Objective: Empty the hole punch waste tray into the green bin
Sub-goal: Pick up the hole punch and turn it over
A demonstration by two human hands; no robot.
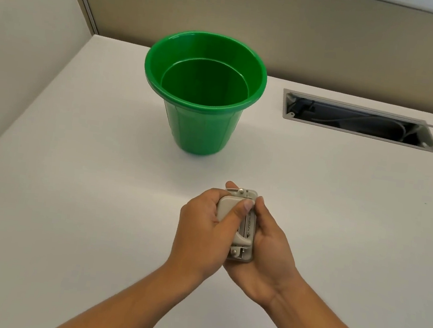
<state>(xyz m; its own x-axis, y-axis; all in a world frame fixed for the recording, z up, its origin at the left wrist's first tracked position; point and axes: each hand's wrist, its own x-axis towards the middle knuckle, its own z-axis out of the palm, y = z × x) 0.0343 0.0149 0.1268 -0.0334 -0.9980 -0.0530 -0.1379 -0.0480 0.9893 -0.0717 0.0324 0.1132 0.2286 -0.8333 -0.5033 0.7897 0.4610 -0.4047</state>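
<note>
A small grey hole punch (244,229) is held above the white desk (94,203) between both hands, near the front middle. My left hand (201,230) wraps its left side, thumb lying across the handle. My right hand (264,250) cups its right side and underside, fingertips at its far end. Its waste tray is hidden under the hands. The green bin (202,93) stands upright on the desk beyond the hands, and I see nothing inside it.
A rectangular cable opening (358,122) with dark wires inside is cut into the desk at the right rear. Beige partition walls (309,38) close the desk at the back and left. A dark trouser leg shows at the bottom edge.
</note>
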